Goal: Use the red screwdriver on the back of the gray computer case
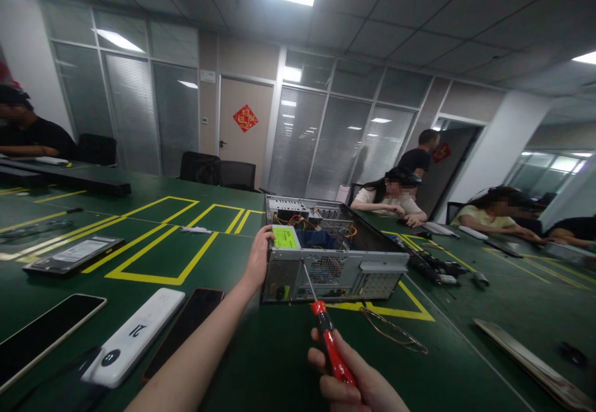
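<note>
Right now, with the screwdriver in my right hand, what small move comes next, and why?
I'd probably check that the screwdriver is squarely seated before turning: its shaft points at the near side of the computer case, but tip contact isn't clear. Your left hand, against the case, could brace it.

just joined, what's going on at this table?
A person has their left hand against the left side of an opened desktop PC case, beside the green-labelled power supply. Their right hand holds a red-and-black screwdriver pointed at the rear panel. The power supply sits inside; screw contact is too small to confirm.
</note>
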Tool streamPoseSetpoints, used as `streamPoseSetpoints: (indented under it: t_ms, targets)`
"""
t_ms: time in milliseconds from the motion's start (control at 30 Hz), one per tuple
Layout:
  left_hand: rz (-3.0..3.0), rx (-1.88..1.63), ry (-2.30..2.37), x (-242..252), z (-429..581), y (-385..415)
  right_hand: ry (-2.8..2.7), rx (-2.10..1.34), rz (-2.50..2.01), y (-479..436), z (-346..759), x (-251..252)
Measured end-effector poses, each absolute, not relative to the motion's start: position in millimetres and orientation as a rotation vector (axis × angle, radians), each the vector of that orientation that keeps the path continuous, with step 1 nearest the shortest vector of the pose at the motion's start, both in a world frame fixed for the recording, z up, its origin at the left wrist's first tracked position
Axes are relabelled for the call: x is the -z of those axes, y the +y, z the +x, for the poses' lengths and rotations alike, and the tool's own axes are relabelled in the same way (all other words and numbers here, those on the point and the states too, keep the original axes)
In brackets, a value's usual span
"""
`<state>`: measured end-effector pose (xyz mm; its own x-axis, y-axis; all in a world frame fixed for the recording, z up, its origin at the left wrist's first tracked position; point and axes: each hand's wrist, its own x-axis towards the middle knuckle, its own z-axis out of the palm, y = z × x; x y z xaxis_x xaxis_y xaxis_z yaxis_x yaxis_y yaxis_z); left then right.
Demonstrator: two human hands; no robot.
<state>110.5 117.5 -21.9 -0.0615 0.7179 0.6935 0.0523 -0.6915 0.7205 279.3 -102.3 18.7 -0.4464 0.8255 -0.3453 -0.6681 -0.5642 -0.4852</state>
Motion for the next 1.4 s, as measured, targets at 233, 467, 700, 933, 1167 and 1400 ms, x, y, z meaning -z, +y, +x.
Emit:
streamPoseSetpoints:
  t_ms: [233,467,700,933,1167,1400]
  targets:
    - [1.747,-1.799,0.836,20.9,109.5,115.5,-0.663,-2.139,-0.531,-106.0,286.2,-22.3]
    - [1.769,-1.797,0.841,18.2,107.9,114.2,-0.721,-2.095,-0.568,-106.0,290.3,-14.7]
    - [1.762,-1.835,0.805,18.8,108.3,114.9,-0.488,-2.008,-0.552,-103.3,290.2,-7.5]
    - [1.766,-1.799,0.843,17.6,107.8,113.9,-0.661,-2.005,-0.637,-106.9,289.5,-6.5]
    - [1.767,-1.81,0.828,17.4,107.4,113.3,-0.822,-2.143,-0.648,-106.1,285.4,-10.4]
    - [1.756,-1.812,0.823,17.0,107.3,112.3,-0.802,-2.019,-0.831,-104.1,288.2,4.4]
